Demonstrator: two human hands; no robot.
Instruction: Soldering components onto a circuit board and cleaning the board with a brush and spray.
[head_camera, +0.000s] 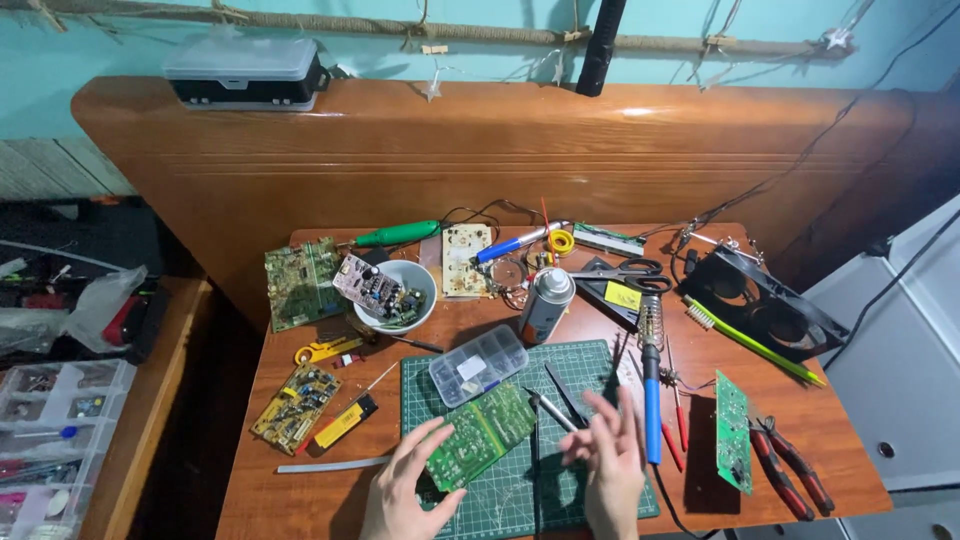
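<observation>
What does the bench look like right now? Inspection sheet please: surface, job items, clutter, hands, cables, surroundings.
Surface: wooden table with a green cutting mat at the front.
Job items: green circuit board on the mat, clear parts box behind it, tweezers beside it.
Clutter: white bowl holding boards, spray can, scissors, blue soldering iron, red pliers, black fan, more boards on the left.
Hands: left hand touches the circuit board's edge; right hand blurred above the mat, holding nothing visible.
Cables: black leads run up the right wall.
Surroundings: wooden headboard behind, storage bins on the left.
</observation>
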